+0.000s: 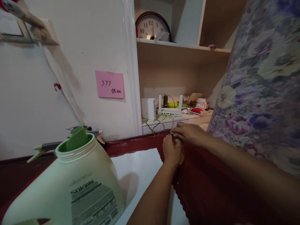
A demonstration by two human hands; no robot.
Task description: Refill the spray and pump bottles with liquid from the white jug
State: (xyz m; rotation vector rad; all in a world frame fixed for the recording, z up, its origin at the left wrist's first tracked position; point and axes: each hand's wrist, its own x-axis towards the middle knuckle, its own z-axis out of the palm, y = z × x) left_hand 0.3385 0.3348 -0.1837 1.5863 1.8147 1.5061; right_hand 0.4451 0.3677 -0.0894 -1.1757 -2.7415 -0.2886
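Note:
My left hand is wrapped round a small yellowish thing near the far edge of the dark red table. Only a sliver of it shows beside the palm, with a bit of green at its top, so its kind is unclear. Closed fingers of my right hand reach over that top from the right; what they grip is hidden. A white sheet with a scalloped edge lies left of my hands. On it stands a big pale green jug, uncapped, with a green insert in its mouth.
Spray triggers show behind the jug. Beyond the table, a shelf holds a white router, a white box and cables. A clock stands higher up. Flowered fabric fills the right side. A pink note hangs on the wall.

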